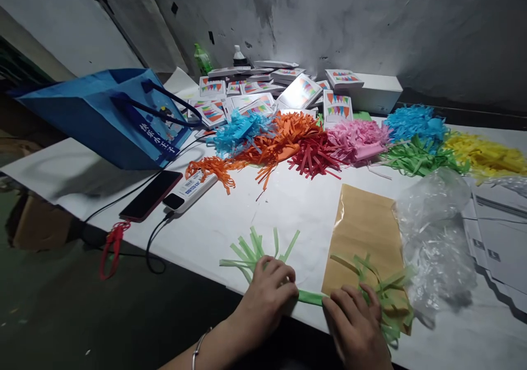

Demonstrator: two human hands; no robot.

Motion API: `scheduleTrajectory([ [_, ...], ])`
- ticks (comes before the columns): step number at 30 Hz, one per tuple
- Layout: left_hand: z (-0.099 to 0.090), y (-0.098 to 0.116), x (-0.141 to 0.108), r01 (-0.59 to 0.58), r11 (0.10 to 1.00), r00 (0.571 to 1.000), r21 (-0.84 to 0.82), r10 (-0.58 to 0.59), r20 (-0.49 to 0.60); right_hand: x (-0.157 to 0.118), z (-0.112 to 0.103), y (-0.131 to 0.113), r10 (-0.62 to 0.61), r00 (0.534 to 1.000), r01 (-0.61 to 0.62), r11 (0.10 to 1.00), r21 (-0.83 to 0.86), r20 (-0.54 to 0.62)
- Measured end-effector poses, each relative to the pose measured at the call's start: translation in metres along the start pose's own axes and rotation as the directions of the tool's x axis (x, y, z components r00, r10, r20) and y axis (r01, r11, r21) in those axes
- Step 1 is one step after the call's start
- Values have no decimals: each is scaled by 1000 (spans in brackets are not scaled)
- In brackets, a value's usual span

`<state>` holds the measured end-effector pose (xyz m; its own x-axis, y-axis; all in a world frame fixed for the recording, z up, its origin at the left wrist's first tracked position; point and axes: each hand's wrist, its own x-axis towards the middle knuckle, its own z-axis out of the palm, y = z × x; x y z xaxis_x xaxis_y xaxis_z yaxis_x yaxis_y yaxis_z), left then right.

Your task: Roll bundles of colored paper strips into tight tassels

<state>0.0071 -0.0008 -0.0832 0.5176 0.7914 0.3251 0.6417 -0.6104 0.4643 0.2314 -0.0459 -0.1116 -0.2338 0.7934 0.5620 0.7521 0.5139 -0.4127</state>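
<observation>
A green tissue-paper tassel stretches between my two hands at the table's near edge. My left hand is closed round its left part, and cut strips fan out beyond the fingers. On the right part, my right hand presses with bent fingers, and more green strips spread past it over a brown paper sheet. The strip between the hands is narrow and flat. Parts of the tassel under both palms are hidden.
Bundles of orange tassels, pink tassels and other colours line the table behind. Crumpled clear plastic lies right. A phone, a white power bank with cables and a blue bag are left. Printed boxes stand at the back.
</observation>
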Motion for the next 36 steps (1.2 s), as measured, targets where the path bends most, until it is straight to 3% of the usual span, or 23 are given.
scheduleTrajectory([
  [2,-1,1,1,-102,995,994,20,101,36,2,0,-2,-1,1000,1,1000,3,-11],
  [6,-3,3,2,-158,986,983,57,151,105,6,6,-8,-44,999,44,999,1,-25],
  [14,12,-3,-17,-280,960,958,28,281,-60,-8,1,-8,-205,979,205,979,13,-4],
  [16,15,-3,-22,-251,968,963,-7,249,-100,-17,-4,-6,-220,975,221,975,-1,33],
  [18,15,0,-24,-204,977,974,-55,198,-107,-23,-6,-7,-157,985,157,988,0,66],
  [23,13,11,-23,-33,989,999,-142,28,-38,-23,1,-17,86,996,-86,996,11,7],
  [29,8,22,-16,163,982,987,-95,-161,29,-15,5,-25,236,970,-241,968,-66,-64],
  [32,9,23,-13,182,981,981,-69,-176,83,-16,6,-26,166,985,-168,985,-35,-51],
  [36,15,20,-14,137,987,990,-90,-132,57,-19,10,-24,-9,999,9,1000,5,-38],
])
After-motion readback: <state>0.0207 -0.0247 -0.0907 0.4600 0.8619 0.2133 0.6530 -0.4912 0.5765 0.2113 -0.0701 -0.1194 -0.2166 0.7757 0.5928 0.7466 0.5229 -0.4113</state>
